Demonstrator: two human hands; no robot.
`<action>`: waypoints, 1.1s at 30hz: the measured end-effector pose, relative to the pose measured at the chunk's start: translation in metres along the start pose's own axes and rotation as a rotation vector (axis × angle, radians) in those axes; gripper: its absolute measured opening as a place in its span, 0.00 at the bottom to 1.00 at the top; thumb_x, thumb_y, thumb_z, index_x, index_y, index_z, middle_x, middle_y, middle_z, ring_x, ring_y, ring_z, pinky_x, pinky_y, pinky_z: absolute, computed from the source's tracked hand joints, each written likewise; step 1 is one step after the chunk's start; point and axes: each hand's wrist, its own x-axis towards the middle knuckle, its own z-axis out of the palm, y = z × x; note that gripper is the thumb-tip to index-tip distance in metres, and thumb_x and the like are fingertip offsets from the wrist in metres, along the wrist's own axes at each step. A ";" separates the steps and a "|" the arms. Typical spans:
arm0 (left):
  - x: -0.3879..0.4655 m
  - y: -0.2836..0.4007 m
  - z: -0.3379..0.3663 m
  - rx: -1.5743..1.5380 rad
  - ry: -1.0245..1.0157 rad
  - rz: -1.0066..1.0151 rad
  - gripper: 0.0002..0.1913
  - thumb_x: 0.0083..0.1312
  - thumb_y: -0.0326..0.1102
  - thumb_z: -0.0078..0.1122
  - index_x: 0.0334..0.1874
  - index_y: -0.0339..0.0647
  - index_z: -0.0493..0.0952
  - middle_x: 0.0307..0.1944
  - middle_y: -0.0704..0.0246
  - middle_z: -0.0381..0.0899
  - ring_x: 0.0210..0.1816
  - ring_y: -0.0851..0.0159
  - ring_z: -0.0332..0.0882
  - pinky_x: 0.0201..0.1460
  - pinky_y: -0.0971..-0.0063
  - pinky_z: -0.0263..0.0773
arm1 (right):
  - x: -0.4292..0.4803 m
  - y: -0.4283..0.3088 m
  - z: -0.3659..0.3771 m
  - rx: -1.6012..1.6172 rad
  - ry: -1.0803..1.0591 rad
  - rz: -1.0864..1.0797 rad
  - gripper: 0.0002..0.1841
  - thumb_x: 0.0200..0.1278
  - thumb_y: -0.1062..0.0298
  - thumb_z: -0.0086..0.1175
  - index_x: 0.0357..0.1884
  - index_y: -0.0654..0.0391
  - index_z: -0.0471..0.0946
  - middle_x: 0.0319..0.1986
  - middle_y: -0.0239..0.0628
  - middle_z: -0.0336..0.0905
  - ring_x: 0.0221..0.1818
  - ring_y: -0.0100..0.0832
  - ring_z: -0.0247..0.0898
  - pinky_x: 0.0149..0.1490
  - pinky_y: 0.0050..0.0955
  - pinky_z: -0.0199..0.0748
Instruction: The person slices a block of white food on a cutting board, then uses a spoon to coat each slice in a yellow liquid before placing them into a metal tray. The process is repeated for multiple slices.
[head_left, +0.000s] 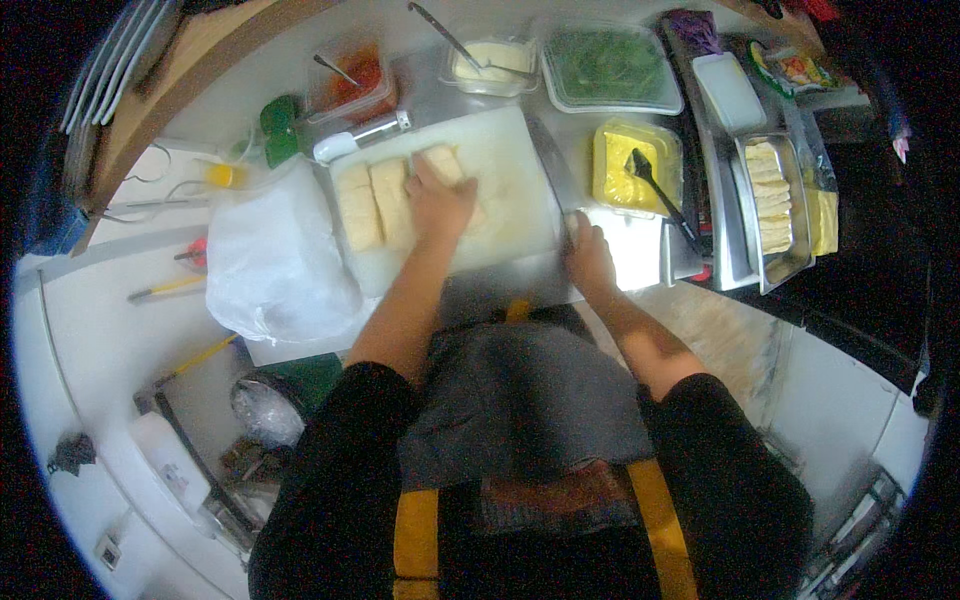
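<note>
On a white cutting board (510, 202) lie several pale, flat bread pieces (360, 208), side by side. My left hand (444, 206) grips the rightmost bread piece (442, 163), fingers and thumb on either side of it. Along the board's right edge runs the grey blade of a large knife (551, 161); my right hand (590, 255) is closed around its pale handle, beside the board. Behind the board's left corner lies a tool with a white handle and metal shaft (364, 136). A filled white plastic bag (277, 247) rests against the board's left side.
Behind the board stand plastic tubs of red food (356, 79), white spread (491, 66) and green leaves (611, 66). To the right are a yellow-food tub (637, 161) with a black spoon (664, 191) and a metal tray (776, 210) of folded pale food.
</note>
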 end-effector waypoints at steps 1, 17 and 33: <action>0.010 0.001 -0.001 0.011 -0.041 -0.023 0.56 0.60 0.56 0.69 0.83 0.38 0.47 0.71 0.32 0.60 0.66 0.32 0.70 0.70 0.51 0.70 | 0.001 0.003 -0.003 0.041 -0.022 0.013 0.38 0.59 0.72 0.58 0.74 0.52 0.59 0.57 0.67 0.74 0.64 0.64 0.71 0.65 0.57 0.72; -0.052 -0.002 0.065 -0.297 0.184 -0.201 0.52 0.57 0.50 0.76 0.79 0.36 0.57 0.57 0.43 0.78 0.54 0.44 0.82 0.68 0.56 0.74 | -0.017 0.018 -0.023 0.109 -0.147 -0.330 0.24 0.74 0.66 0.52 0.68 0.64 0.66 0.54 0.66 0.77 0.57 0.66 0.76 0.61 0.54 0.76; -0.098 -0.002 0.065 -0.476 -0.203 -0.159 0.23 0.62 0.39 0.64 0.56 0.31 0.78 0.48 0.43 0.83 0.54 0.40 0.80 0.59 0.51 0.74 | -0.010 -0.017 -0.015 -0.051 -0.283 -0.392 0.21 0.74 0.68 0.48 0.63 0.65 0.63 0.46 0.70 0.77 0.49 0.69 0.77 0.53 0.59 0.77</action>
